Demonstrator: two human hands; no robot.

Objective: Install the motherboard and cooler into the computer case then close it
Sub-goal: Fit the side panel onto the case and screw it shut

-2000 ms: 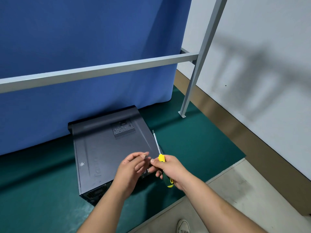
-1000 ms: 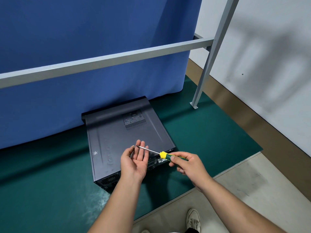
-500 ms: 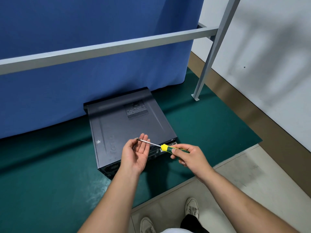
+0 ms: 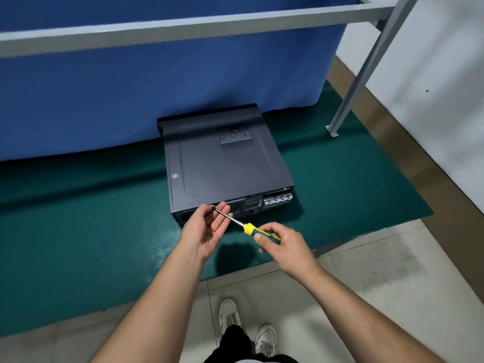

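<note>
— Head view first: where is the computer case [image 4: 222,163], and how would it handle?

— It lies flat on the green floor mat [image 4: 78,231], its far end against the blue curtain [image 4: 157,87], its rear panel facing me. I judge it heavy and stiff, sheet steel all round, so it won't flex, but the painted lid looks smooth and would slide under a palm. To shift it I'd take it by the two long sides low down, not by the lid's lip.

— How does it look?

— Dark grey, boxy, lid already on. A perforated vent patch sits toward the curtain end of the top, with pressed ribs along the long edges. The rear panel nearest me shows ports and a silver row of slot covers at its right corner.

— And your hands?

— My right hand [image 4: 285,244] grasps the screwdriver [image 4: 245,227] by its yellow-and-green handle, fingers curled round it. My left hand [image 4: 207,229] is released, palm up, fingers relaxed, the shaft's tip resting across them just in front of the rear panel. Whether a screw sits at the tip, I cannot tell; it is too small.

— Next step, by your guess?

— Probably fastening the lid at the rear edge. The tool is light and the shaft slick, so I'd keep hold of the handle.
</note>
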